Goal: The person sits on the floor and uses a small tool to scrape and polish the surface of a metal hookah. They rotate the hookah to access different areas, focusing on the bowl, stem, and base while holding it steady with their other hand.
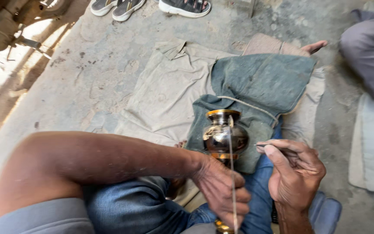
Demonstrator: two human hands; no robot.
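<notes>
1. Head view looks down on a person seated on the concrete floor (87, 78), knees drawn up in blue jeans (143, 208).
2. A small polished metal vase (225, 136), with a brass rim and a rounded silvery belly, stands upright between the two hands. It is over a grey-green cloth (265, 82) spread across the lap, probably there to cushion the piece and catch scrapings.
3. Left hand (219, 190) is closed around the vase's lower stem, below the belly, seemingly to keep it steady. A thin strip or wire (231, 173) runs up past these fingers and across the vase's face; what it is cannot be told.
4. Right hand (295, 173) is closed in a pinch on a thin metal tool (262, 145), whose tip points at the vase's side, just beside it. Such a fingertip grip suits fine control.
5. A beige cloth (165, 95) lies flat on the floor under the work.
6. Sandals (152, 6) sit at the top edge. Another person's grey trouser leg (369, 47) shows at the right, well apart.
</notes>
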